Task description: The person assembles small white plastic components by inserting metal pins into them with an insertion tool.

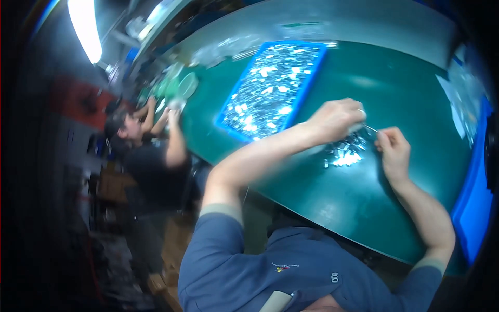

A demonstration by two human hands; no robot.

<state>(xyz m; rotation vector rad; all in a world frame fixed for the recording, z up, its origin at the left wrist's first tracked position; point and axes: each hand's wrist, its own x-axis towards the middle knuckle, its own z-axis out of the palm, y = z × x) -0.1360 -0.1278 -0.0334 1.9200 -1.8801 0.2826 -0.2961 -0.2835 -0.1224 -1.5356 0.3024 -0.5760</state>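
My left hand (338, 120) is closed above a small pile of shiny metal pieces (347, 157) on the green tabletop. What its fingers hold is hidden. Just to the right, my right hand (395, 153) pinches a thin metal rod (371, 128), which points up and left towards the left hand's fingertips. Whether the rod touches anything there, I cannot tell. Beyond my left forearm lies a blue tray (221, 122) full of similar small, bright metal pieces.
A green table (358, 208) spreads before me. Clear plastic bags (223, 51) lie along its back; another bag (464, 106) and a blue bin (473, 208) are at the right. On the left, a co-worker (156, 161) sits near a pale green bowl (188, 85).
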